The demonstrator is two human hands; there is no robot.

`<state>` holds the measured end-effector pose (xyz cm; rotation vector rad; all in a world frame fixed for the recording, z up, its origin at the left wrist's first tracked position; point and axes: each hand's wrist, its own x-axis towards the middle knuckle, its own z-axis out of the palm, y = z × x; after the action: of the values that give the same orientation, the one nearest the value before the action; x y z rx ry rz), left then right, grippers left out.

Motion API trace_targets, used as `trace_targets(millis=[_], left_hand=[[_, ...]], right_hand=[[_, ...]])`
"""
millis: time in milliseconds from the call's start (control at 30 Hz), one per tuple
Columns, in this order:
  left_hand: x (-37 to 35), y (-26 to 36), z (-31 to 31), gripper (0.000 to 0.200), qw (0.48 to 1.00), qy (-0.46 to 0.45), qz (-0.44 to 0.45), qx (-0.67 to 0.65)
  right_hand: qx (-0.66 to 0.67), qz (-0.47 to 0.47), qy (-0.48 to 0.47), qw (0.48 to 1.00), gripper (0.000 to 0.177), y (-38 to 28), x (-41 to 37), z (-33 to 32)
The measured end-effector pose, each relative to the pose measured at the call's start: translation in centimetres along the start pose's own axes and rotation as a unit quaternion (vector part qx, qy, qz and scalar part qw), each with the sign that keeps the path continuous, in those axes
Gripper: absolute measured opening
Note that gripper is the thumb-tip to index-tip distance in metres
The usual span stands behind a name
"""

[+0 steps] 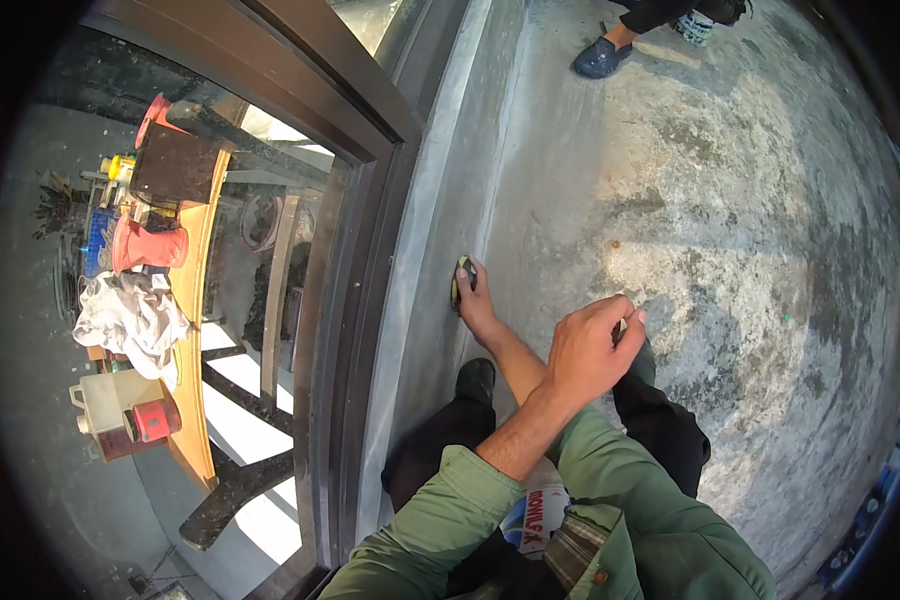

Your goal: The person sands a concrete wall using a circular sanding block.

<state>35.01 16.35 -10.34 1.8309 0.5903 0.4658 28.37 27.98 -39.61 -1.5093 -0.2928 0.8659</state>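
My arms cross in front of me, the left forearm over the right. My right hand (478, 305) reaches to the left, its fingers round a small black and yellow object (459, 285) against the grey ledge beside the door frame. Above the floor, nearer the middle, my left hand (595, 350) is closed with curled fingers, the thumb near the index finger; whatever is inside it is hidden.
A dark brown metal frame (375, 250) with glass runs along the left. Behind the glass, a wooden bench (195, 300) bears a cloth (130, 320), red items and a canister (110, 400). Another person's shoe (602, 60) rests on the stained concrete floor (730, 200).
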Motion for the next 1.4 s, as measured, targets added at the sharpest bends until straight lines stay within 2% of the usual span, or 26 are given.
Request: trace_targets(millis=[33, 100, 133, 200, 233, 300, 367, 433, 467, 533, 633, 667, 733, 767, 867, 933, 1033, 1067, 1133, 1167, 1200, 1267, 1400], left_hand=[[0.0, -0.1, -0.1, 0.019, 1.0, -0.001, 0.002, 0.0], [0.0, -0.1, -0.1, 0.02, 1.0, -0.003, 0.005, 0.0], [0.1, -0.1, -0.3, 0.02, 1.0, -0.002, 0.001, -0.006], [0.3, -0.1, -0.3, 0.02, 1.0, -0.004, -0.003, -0.01], [0.4, -0.2, -0.3, 0.02, 1.0, -0.006, -0.004, -0.009], [0.6, -0.3, -0.2, 0.02, 1.0, -0.01, -0.007, -0.007], [0.8, -0.5, 0.2, 0.019, 1.0, -0.018, -0.005, -0.005], [1.1, -0.2, 0.4, 0.019, 1.0, -0.02, -0.007, -0.003], [1.2, -0.1, 0.6, 0.018, 1.0, -0.021, -0.007, -0.002], [1.4, -0.2, 1.2, 0.018, 1.0, -0.026, -0.008, -0.004], [1.6, -0.2, 1.4, 0.017, 1.0, -0.027, -0.002, -0.003], [1.4, -0.2, 1.5, 0.017, 1.0, -0.026, 0.004, -0.005], [1.5, -0.4, 1.4, 0.017, 1.0, -0.025, 0.007, -0.008], [1.4, -0.4, 1.4, 0.018, 1.0, -0.025, 0.006, -0.013], [1.4, -0.5, 1.1, 0.018, 1.0, -0.031, 0.0, 0.002], [1.5, -0.5, 1.0, 0.019, 0.999, -0.034, -0.003, -0.004], [1.6, -0.7, 1.2, 0.019, 0.999, -0.04, -0.011, -0.012], [1.8, -0.7, 1.3, 0.019, 0.999, -0.042, -0.016, -0.011], [2.3, -0.5, 1.6, 0.019, 0.999, -0.045, -0.01, -0.008], [2.5, -0.4, 1.7, 0.019, 0.999, -0.047, -0.006, -0.003], [2.6, -0.4, 1.9, 0.019, 0.999, -0.047, -0.007, -0.003], [2.8, -0.5, 2.5, 0.019, 0.998, -0.054, 0.003, -0.011], [3.0, -0.7, 2.6, 0.019, 0.998, -0.058, -0.002, -0.012]], right_hand=[[-0.006, -0.073, 0.027, 0.997, 0.057, -3.7, 2.2, -0.3], [0.059, -0.049, -0.021, 0.997, 0.057, -12.0, 4.8, -1.7], [0.06, -0.05, -0.02, 0.997, 0.057, -14.2, 5.8, -2.2], [0.018, -0.123, -0.029, 0.992, 0.059, -15.9, 7.3, -2.9], [0.019, -0.122, -0.027, 0.992, 0.059, -15.7, 7.0, -3.0], [0.054, -0.042, -0.048, 0.996, 0.06, -10.8, 6.1, -2.6], [-0.005, 0.046, -0.024, 0.999, 0.057, -0.7, 3.5, -1.1], [0.008, 0.142, -0.015, 0.99, 0.059, 6.3, -3.1, 0.3], [0.024, 0.162, -0.023, 0.986, 0.06, 12.0, -6.3, 1.4], [0.095, 0.352, -0.07, 0.928, 0.059, 7.4, -12.5, 0.6], [0.099, 0.381, -0.058, 0.917, 0.059, 6.7, -11.6, 0.8], [0.094, 0.336, -0.05, 0.936, 0.059, 7.6, -9.6, 0.7], [0.109, 0.273, -0.005, 0.956, 0.059, 3.5, -4.1, 0.1], [0.118, 0.253, -0.022, 0.96, 0.057, 1.6, -0.8, -0.7], [0.092, 0.116, -0.03, 0.989, 0.061, -4.6, 7.3, -2.4], [0.09, 0.091, -0.04, 0.991, 0.062, -6.9, 9.5, -3.1], [0.062, 0.057, -0.035, 0.996, 0.058, -4.5, 8.2, -2.9], [0.031, 0.056, -0.018, 0.998, 0.055, -0.3, 7.1, -1.9], [0.033, 0.104, 0.0, 0.994, 0.054, 7.4, 1.9, -0.1], [0.031, 0.164, -0.026, 0.986, 0.055, 10.4, -1.4, 0.3], [0.009, 0.148, -0.005, 0.989, 0.058, 15.1, -4.8, 1.5], [0.061, 0.327, -0.052, 0.942, 0.059, 8.7, -10.9, 0.1], [0.084, 0.339, -0.039, 0.936, 0.058, 10.4, -8.6, 0.5]])
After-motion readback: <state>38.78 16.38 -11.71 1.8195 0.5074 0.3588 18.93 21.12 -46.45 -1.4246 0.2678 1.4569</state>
